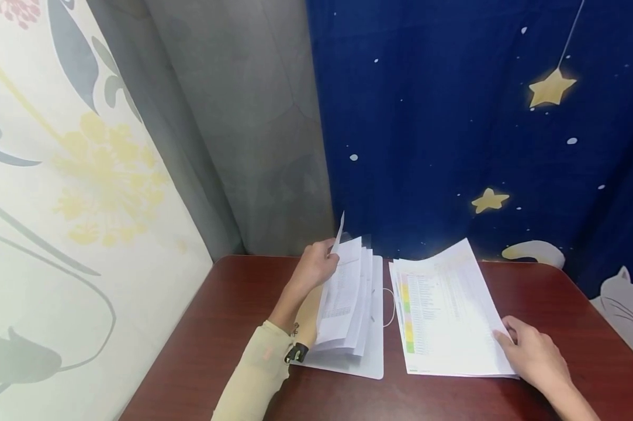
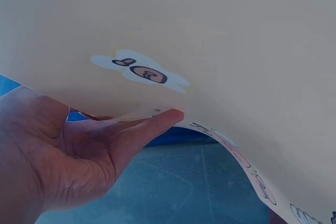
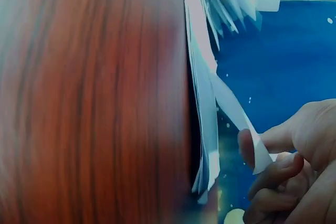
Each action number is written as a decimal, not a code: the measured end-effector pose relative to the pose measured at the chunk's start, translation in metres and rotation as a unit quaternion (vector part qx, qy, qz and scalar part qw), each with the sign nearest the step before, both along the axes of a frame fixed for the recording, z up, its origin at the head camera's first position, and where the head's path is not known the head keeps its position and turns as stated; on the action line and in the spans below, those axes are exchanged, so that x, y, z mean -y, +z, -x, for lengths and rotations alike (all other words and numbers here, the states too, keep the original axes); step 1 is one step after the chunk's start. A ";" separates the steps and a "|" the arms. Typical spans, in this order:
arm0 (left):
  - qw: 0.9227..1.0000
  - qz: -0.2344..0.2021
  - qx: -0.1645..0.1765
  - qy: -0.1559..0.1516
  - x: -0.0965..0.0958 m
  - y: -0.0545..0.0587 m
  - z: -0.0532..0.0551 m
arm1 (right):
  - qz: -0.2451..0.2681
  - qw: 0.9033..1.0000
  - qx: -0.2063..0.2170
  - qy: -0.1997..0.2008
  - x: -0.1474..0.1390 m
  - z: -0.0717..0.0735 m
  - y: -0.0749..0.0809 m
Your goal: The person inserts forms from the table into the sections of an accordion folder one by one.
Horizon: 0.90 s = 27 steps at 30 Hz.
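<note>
My left hand [image 1: 315, 266] grips the upper part of a cream folder cover [image 1: 307, 307] held raised on its edge. Cartoon prints show on that cover [image 2: 236, 51] in the left wrist view, where my thumb lies along its edge. Several printed sheets [image 1: 342, 292] stand fanned inside the folder, over its white back cover [image 1: 371, 351]. To the right lies a stack of printed paper [image 1: 453, 327] with coloured rows. My right hand [image 1: 537, 351] pinches the right edge of its top sheet; in the right wrist view that sheet [image 3: 233, 106] curls up from those below.
A white elastic loop [image 1: 393, 307] sticks out between the folder and the stack. Both lie on a dark red wooden table [image 1: 190, 345]. Behind it hang a blue starry curtain [image 1: 426, 146] and a grey curtain [image 1: 253, 146]; a patterned white one [image 1: 42, 234] is at left.
</note>
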<state>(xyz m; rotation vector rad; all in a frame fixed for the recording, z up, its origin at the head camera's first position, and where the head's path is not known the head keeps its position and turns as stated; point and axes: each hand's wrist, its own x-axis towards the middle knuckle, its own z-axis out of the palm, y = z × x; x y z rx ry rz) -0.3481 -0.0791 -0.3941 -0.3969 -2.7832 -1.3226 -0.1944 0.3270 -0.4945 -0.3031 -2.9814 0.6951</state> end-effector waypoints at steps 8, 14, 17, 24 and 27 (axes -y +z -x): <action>1.000 -0.002 -0.007 -0.004 0.002 0.000 -0.001 | 0.069 0.994 -0.084 -0.009 0.006 -0.003 0.002; 1.000 -0.003 -0.005 -0.007 0.001 0.001 -0.002 | 0.188 0.981 -0.029 -0.041 0.006 -0.003 0.005; 1.000 -0.006 -0.004 -0.010 0.002 0.001 -0.002 | 0.226 0.973 -0.011 -0.049 0.006 -0.002 0.006; 1.000 -0.005 -0.002 -0.006 0.004 0.001 -0.002 | 0.239 0.970 -0.016 -0.032 0.015 0.000 0.007; 1.000 -0.003 -0.004 -0.010 0.003 0.001 -0.002 | 0.236 0.971 -0.014 -0.030 0.020 0.002 0.007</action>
